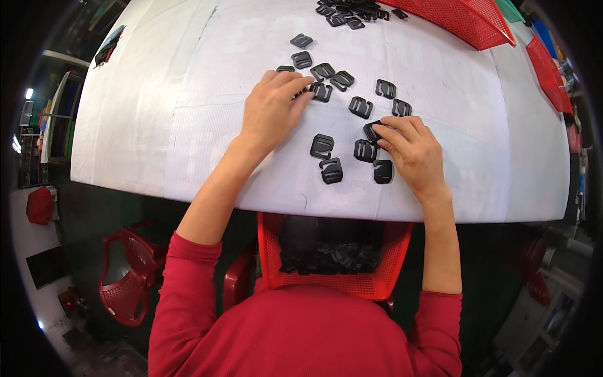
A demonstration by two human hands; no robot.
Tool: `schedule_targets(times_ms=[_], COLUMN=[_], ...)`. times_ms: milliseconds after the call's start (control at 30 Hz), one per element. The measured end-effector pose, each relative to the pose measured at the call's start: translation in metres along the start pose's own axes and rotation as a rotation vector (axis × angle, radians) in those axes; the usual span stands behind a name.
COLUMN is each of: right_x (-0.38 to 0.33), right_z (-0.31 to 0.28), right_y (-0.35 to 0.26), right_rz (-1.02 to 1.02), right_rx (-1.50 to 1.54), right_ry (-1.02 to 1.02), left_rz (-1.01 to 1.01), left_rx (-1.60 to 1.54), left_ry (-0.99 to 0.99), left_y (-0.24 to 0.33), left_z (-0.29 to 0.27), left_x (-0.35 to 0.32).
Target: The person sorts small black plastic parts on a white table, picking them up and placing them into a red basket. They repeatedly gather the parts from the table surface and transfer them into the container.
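On the white-covered table lie several small black plastic strap buckles with slots and a hooked side. My left hand (pixel 271 112) is closed, its thumb and fingertips around a mostly hidden buckle. A neighbouring buckle (pixel 321 92) touches those fingertips. Over to the right, my right hand (pixel 414 154) pinches another buckle (pixel 370 131) at its edge, partly covered by the fingers. Just below it are a slotted buckle (pixel 365 151) and a second one (pixel 382 171). Between my hands lie two more, an upper buckle (pixel 322 146) and a lower buckle (pixel 331 170).
A heap of black buckles (pixel 352 11) lies at the far edge, beside a red basket (pixel 461 22). Another red basket (pixel 549 72) stands far right. Below the table's front edge, a red basket (pixel 333 283) holds dark pieces. A dark red chair (pixel 132 276) stands left.
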State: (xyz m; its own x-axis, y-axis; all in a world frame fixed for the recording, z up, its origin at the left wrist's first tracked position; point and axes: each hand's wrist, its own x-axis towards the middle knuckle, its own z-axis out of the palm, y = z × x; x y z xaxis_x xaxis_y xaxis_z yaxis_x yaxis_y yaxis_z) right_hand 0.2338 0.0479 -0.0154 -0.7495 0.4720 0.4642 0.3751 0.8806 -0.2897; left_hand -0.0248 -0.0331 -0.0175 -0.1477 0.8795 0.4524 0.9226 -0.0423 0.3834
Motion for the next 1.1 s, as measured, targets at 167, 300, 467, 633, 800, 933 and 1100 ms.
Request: schedule_targets(times_ms=[167, 300, 467, 633, 800, 933, 1100], right_x=[-0.002, -0.003, 0.000, 0.034, 0.055, 0.059, 0.059], right_z=[-0.002, -0.013, -0.014, -0.009, 0.006, 0.011, 0.006], right_y=[0.003, 0.000, -0.023, -0.056, -0.073, -0.079, -0.082], right_rz=[0.254, 0.480, 0.361, 0.455, 0.297, 0.369, 0.501], right_rx=[0.143, 0.214, 0.149, 0.295, 0.061, -0.070, -0.084], right_ry=[-0.002, -0.137, 0.155, 0.436, 0.573, 0.533, 0.499], left_rz=[-0.004, -0.101, -0.334, -0.619, -0.562, -0.349, -0.325], left_rx=[0.035, -0.064, -0.448, -1.376, -1.198, -0.802, -0.807], left_ry=[-0.115, -0.298, -0.376, -0.386, -0.274, -0.078, -0.049], left_y=[0.001, -0.004, 0.008, 0.035, 0.090, 0.112, 0.127], left_z=[0.008, -0.003, -0.012, -0.004, -0.015, -0.017, -0.016], left_x=[0.012, 0.025, 0.027, -0.006, -0.025, -0.037, -0.061])
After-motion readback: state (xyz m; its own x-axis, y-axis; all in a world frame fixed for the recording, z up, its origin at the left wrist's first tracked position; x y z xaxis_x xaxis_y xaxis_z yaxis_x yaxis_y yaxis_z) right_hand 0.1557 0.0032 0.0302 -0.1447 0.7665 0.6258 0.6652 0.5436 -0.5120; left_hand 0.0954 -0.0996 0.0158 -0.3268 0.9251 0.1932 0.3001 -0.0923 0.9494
